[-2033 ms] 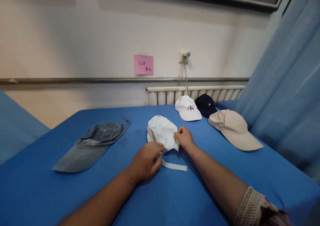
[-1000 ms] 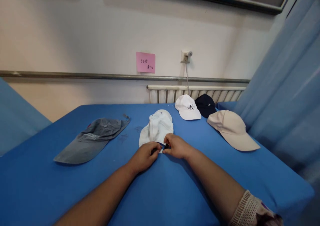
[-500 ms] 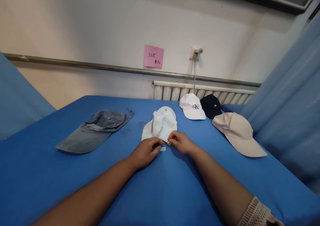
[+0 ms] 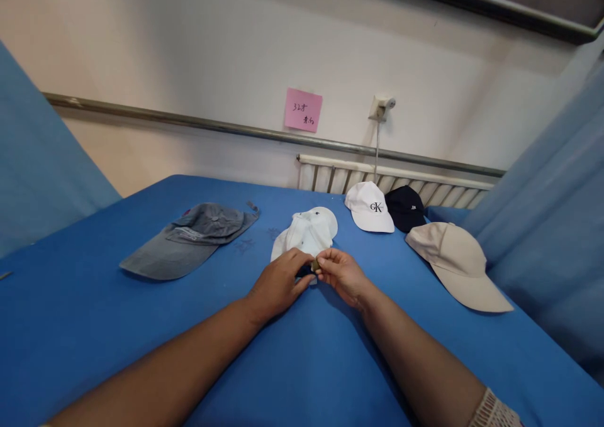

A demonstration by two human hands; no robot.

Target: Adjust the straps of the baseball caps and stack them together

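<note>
Left hand drawn nearer right hand, right fingers pinching buckle by pale cap, left hold unclear

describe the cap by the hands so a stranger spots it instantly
On the broad flat blue surface, find the middle, where the left hand and right hand face each other. Just beyond lies a pale whitish fabric cap. Unlike the white, black-lettered cap farther back, it has fingers at its near edge.
</note>
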